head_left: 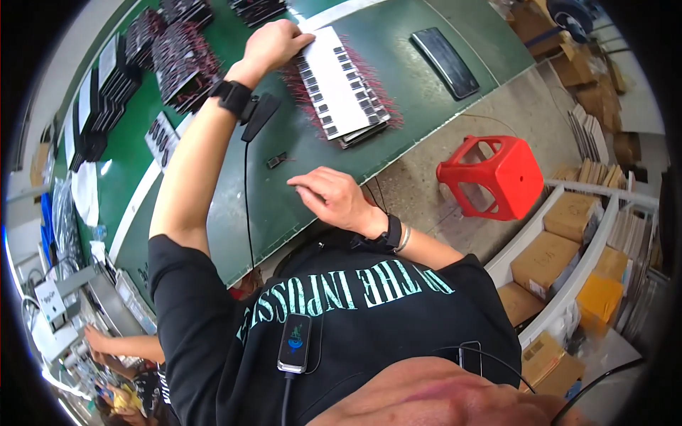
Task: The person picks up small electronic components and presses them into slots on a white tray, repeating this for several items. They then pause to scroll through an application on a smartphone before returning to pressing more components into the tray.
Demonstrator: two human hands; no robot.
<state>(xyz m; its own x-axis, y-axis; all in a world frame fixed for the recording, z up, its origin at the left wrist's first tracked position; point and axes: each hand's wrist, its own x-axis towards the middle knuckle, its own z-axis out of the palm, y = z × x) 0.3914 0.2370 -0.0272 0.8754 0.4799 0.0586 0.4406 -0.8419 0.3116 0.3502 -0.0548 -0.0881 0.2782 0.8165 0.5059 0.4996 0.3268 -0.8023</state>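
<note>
Green table (280, 209) | left fingers (302, 40) pinch white panel (344, 89) | right fingers (316, 184) half-curled, hold unclear

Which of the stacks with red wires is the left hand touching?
The stack with a broad white top, left of the black phone; the left hand is at its far left corner. The other red-wired stacks look darker on top.

I note: green surface (220, 195); white card (338, 85) edged with black squares; red wires (364, 74); red stool (522, 177); black shirt (398, 330), teal lettering.
</note>
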